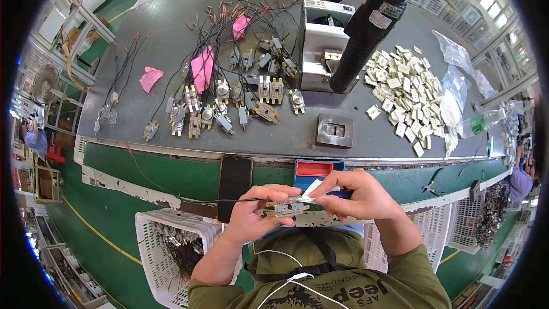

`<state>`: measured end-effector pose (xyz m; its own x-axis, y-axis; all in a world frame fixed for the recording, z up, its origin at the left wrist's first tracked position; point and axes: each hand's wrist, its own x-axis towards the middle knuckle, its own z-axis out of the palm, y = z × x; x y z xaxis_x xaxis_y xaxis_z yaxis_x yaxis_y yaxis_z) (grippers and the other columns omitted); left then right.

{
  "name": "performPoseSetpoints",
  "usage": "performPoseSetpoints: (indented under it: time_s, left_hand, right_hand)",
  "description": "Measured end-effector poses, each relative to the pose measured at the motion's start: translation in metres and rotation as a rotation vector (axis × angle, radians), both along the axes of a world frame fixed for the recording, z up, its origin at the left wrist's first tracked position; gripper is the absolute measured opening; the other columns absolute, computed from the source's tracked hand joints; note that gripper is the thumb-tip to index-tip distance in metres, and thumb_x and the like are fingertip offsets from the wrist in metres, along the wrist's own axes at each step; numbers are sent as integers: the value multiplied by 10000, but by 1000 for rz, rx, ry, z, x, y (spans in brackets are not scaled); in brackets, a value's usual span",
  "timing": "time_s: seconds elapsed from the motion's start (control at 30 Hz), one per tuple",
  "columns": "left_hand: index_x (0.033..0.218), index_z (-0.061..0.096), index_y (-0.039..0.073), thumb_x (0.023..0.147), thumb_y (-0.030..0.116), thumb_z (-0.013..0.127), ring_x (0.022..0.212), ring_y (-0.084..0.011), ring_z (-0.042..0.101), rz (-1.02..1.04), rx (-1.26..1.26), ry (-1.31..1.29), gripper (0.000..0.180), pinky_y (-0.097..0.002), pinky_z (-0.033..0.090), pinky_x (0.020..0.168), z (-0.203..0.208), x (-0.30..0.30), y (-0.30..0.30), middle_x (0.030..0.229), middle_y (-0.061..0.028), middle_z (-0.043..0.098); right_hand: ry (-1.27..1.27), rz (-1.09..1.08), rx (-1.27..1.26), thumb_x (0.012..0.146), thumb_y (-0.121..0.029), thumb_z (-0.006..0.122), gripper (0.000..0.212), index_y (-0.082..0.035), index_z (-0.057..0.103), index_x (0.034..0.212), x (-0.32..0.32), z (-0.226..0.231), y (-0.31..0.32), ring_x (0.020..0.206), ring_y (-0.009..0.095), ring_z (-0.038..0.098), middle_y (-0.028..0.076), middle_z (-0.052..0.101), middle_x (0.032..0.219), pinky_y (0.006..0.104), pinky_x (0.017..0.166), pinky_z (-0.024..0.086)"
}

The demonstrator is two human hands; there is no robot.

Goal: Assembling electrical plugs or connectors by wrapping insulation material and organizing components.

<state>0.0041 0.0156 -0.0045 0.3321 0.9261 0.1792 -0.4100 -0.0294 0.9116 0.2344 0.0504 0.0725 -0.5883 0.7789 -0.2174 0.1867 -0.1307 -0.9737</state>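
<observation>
Close to my body, past the bench's front edge, my left hand is closed around a small metal-and-grey electrical part with brass-coloured terminals. A black cable runs out leftward from between its fingers. My right hand pinches a thin white slip against the part's right end. Something dark blue shows under the right fingers, too covered to name. Similar wired parts lie in a cluster on the grey bench. Beyond the hands sits a blue box with a red inner tray.
A phone lies left of the blue box. Behind stand a metal block and a white machine with a black tube. White ceramic pieces are heaped right, near pliers. White crates flank me below.
</observation>
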Motion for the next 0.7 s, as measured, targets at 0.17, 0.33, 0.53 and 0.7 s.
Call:
performPoseSetpoints:
  time_s: [0.17,0.33,0.53,0.7]
  left_hand:
    - [1042,507,55,666,2,789,1092,-317,571,-2,-14,-5,474,-419,504,901,1,2,0,1115,-214,583]
    - [1043,504,55,659,-3,792,1094,-310,571,-14,-15,2,484,-410,507,896,1,2,1,1114,-211,584]
    - [1034,502,55,656,8,797,1092,-315,571,-14,6,3,482,-413,505,898,2,2,3,1109,-212,585]
    - [1031,502,54,656,18,800,1092,-323,570,-7,4,-12,480,-416,502,899,1,3,4,1105,-213,586]
  right_hand:
    - [27,32,-6,890,-121,601,138,-32,632,991,2,-4,0,481,52,541,15,609,614,214,453,425]
    - [42,13,-9,891,-122,597,143,-31,633,995,2,-4,0,484,53,542,22,613,622,211,451,423]
    - [35,9,-45,894,-129,594,148,-29,633,995,3,-2,1,481,51,540,20,610,622,206,446,422]
    - [22,-6,-53,896,-133,593,149,-30,632,995,3,0,2,480,48,535,16,606,620,204,447,422]
